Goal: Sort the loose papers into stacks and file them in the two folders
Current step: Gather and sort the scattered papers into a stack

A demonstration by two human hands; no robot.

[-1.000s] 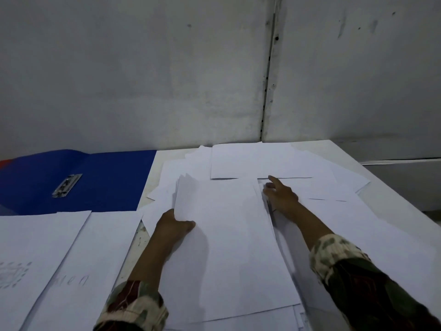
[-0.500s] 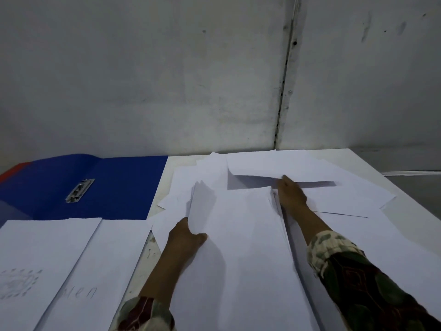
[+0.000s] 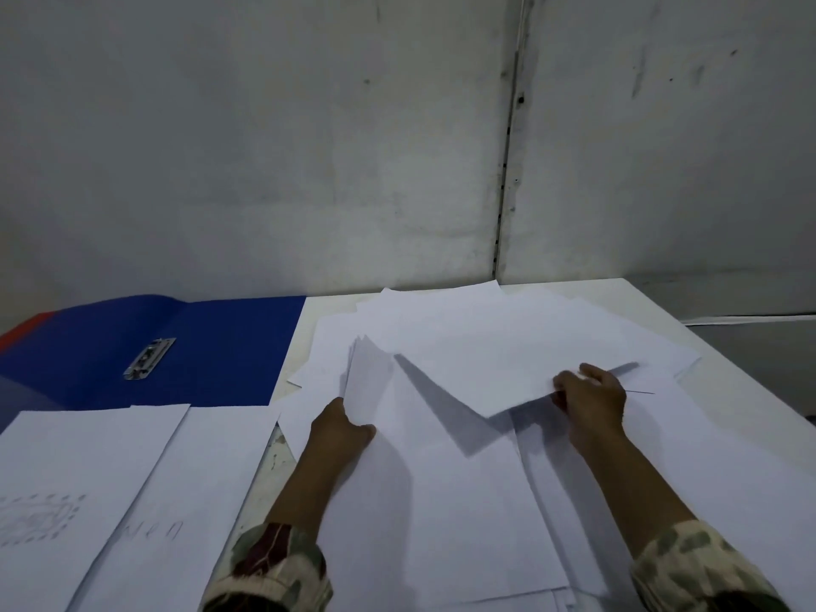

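Nearest, two sorted sheets [image 3: 110, 492] lie side by side at the table's front left, one with a faint drawing and one with pencilled letters. Just beyond, the left hand [image 3: 340, 430] grips the left edge of a thick stack of papers [image 3: 432, 501], lifting that edge, while the right hand [image 3: 591, 397] pinches the near edge of a single sheet [image 3: 508, 364] raised above the loose pile [image 3: 596, 320]. Farthest left, the open blue folder [image 3: 212, 346] lies flat with its metal clip [image 3: 149, 358] showing, against the grey wall [image 3: 265, 148]

White papers [image 3: 441, 501] beside open blue folder [image 3: 212, 346]
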